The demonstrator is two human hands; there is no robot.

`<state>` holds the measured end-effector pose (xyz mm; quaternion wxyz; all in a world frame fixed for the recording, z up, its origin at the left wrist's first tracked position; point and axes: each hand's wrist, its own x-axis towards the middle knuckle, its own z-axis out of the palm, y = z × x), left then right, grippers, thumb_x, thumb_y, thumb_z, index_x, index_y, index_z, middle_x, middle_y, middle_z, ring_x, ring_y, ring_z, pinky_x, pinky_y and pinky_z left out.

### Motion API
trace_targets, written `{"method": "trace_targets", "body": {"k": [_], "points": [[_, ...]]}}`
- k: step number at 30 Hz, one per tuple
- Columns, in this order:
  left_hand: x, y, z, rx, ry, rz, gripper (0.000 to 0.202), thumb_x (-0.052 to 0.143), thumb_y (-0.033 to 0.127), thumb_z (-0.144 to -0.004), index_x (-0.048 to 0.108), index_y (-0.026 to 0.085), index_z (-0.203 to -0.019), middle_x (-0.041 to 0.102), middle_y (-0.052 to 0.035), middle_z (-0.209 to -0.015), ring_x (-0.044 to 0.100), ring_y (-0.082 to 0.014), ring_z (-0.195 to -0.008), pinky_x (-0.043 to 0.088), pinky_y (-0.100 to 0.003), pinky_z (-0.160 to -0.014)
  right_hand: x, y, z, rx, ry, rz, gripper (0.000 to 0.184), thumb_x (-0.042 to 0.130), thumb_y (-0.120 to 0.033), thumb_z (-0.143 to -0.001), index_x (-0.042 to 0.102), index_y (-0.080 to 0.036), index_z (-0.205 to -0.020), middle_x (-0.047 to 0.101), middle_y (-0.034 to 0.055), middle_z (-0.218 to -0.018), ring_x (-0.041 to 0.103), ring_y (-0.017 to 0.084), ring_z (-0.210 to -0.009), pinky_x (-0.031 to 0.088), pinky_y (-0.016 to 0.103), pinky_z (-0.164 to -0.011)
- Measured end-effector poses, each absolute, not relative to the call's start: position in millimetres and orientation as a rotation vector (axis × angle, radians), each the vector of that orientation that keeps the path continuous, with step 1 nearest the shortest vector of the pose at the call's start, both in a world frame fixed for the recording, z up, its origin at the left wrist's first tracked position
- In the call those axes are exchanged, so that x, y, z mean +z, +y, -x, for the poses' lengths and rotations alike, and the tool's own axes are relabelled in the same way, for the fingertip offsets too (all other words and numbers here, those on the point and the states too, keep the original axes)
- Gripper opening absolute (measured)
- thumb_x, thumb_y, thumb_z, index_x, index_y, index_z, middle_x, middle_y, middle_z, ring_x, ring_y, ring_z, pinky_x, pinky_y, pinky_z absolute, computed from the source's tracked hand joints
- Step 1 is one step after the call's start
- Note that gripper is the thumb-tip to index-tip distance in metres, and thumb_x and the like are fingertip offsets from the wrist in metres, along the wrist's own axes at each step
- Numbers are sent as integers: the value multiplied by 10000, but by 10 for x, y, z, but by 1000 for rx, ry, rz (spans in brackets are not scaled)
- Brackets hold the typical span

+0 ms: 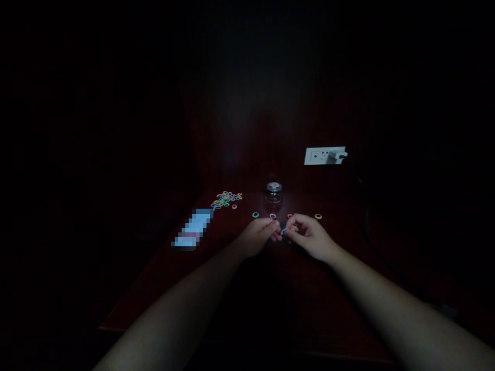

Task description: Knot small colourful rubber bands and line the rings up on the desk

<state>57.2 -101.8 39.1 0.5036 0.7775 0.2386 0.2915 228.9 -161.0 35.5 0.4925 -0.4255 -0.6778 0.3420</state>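
A small light-blue hair tie (284,231) is pinched between the thumb and fingers of my right hand (311,238). My left hand (260,237) is closed just to its left, fingertips close to the tie; whether they grip its edge or something else is hidden. Just beyond my hands lies a row of single hair ties: a teal one (256,215), a pink one (273,216), an orange one (290,216) partly covered by my right hand, and a yellow one (318,216) at the right.
A pile of coloured hair ties (226,199) lies at the back left of the dark red table (185,299). Nearer, a phone-like slab (193,229) is blurred out. A clear lidded jar (274,193) stands at the back. A plug sits in the wall socket (319,156), its cable (367,216) hanging at right.
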Motion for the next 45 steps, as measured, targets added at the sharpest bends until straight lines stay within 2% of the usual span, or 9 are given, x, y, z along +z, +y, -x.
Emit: {"method": "trace_targets", "body": {"k": [4, 11, 16, 21, 28, 32, 45], "points": [[382, -1029, -579, 595, 534, -1817, 365, 462, 415, -854, 627, 95, -797, 663, -69, -757, 565, -101, -643, 422, -223, -616, 367, -1624, -2285, 677, -1707, 1048, 172, 623, -305, -778, 541, -162, -731, 458, -37, -573, 392, 87, -516, 323, 226, -501], [329, -975, -619, 694, 575, -1742, 229, 661, 333, -718, 622, 108, -737, 659, -37, -705, 567, -97, -618, 433, -222, -618, 365, -1648, -2285, 561, -1788, 1064, 47, 588, -202, -767, 554, -174, -751, 521, -15, -616, 453, 103, -556, 373, 239, -539], [325, -966, -607, 768, 584, -1796, 234, 651, 344, -734, 617, 115, -765, 652, -34, -715, 560, -97, -620, 420, -219, -595, 363, -1624, -2293, 692, -1669, 1076, 124, 575, -207, -754, 558, -166, -870, 515, -22, -637, 461, 100, -552, 368, 230, -520], [364, -1004, -597, 800, 608, -1838, 217, 652, 319, -737, 605, 112, -783, 629, -18, -696, 522, -76, -585, 393, -201, -562, 351, -1594, -2315, 914, -1626, 1069, 152, 558, -293, -796, 566, -146, -834, 565, -1, -657, 523, 103, -566, 399, 238, -548], [317, -980, -604, 803, 538, -1857, 221, 655, 318, -733, 594, 121, -811, 619, -15, -733, 536, -77, -628, 414, -205, -601, 297, -1560, -2322, 931, -1586, 1085, 213, 617, -352, -766, 564, -146, -772, 574, -5, -648, 532, 93, -549, 404, 230, -539], [270, -954, -601, 761, 577, -1875, 227, 658, 329, -724, 595, 124, -798, 588, 2, -691, 501, -70, -592, 387, -198, -562, 304, -1565, -2329, 924, -1609, 1096, 215, 643, -345, -742, 566, -149, -785, 576, -10, -604, 507, 93, -518, 370, 221, -499], [376, -983, -556, 685, 730, -1964, 146, 607, 263, -742, 635, 121, -758, 610, -10, -661, 503, -86, -574, 380, -203, -543, 254, -1510, -2429, 809, -1663, 1247, 170, 550, -316, -803, 514, -171, -722, 557, -11, -577, 482, 109, -531, 349, 228, -508]]}}
